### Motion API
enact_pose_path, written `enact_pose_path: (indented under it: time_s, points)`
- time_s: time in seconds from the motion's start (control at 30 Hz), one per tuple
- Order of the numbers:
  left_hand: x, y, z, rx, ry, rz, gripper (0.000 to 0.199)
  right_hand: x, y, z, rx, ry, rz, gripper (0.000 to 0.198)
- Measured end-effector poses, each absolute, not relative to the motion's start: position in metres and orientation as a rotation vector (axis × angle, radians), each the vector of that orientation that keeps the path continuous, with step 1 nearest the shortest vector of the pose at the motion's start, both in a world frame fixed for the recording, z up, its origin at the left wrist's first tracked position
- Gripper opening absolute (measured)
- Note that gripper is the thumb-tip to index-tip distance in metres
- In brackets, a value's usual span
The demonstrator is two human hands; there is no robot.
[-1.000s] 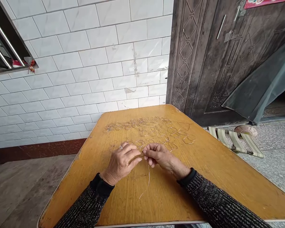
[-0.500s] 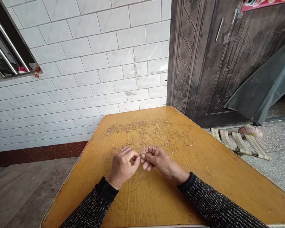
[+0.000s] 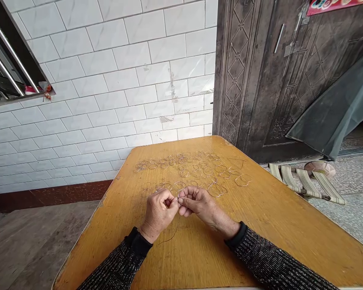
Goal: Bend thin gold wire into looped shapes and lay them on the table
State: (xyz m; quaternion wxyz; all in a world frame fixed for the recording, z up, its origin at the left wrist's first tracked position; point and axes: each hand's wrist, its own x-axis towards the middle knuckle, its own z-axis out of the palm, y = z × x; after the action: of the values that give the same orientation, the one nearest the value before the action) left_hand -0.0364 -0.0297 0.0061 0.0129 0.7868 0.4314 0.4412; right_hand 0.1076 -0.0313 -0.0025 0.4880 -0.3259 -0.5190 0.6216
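Note:
My left hand [image 3: 161, 210] and my right hand [image 3: 197, 205] meet fingertip to fingertip above the wooden table [image 3: 218, 249]. Both pinch a thin wire [image 3: 174, 233], whose loose end hangs below the fingers and curves to the left. The part between the fingertips is too small and covered to make out. Just beyond the hands lie several thin wire loops [image 3: 217, 189], bent into rounded petal-like shapes. More wire loops [image 3: 164, 162] lie in rows farther back on the tabletop.
A white tiled wall [image 3: 117, 88] stands behind the table. To the right are a dark carved door [image 3: 260, 80], a grey hanging sheet [image 3: 329, 117] and a low stool with striped straps [image 3: 308, 183]. A barred window [image 3: 12, 56] is at the upper left.
My left hand has rolled a little, with its knuckles turned more upward. The hanging wire end has shifted slightly left. My right hand has hardly moved.

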Motion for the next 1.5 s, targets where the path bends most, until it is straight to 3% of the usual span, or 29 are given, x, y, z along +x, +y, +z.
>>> enact_pose_path:
  time_s: [1.0,1.23,1.5]
  points:
    - [-0.04,-0.027,0.004,2.274,1.04,1.382,0.01,0.113,-0.032,0.003,-0.744,-1.165,1.508,0.032]
    - [-0.04,-0.029,0.013,1.563,0.954,1.37,0.034,0.115,-0.032,0.004,-0.744,-1.342,1.419,0.036]
    - [-0.042,-0.023,0.01,1.02,0.77,1.069,0.021,0.116,-0.033,0.004,-0.749,-1.377,1.351,0.034]
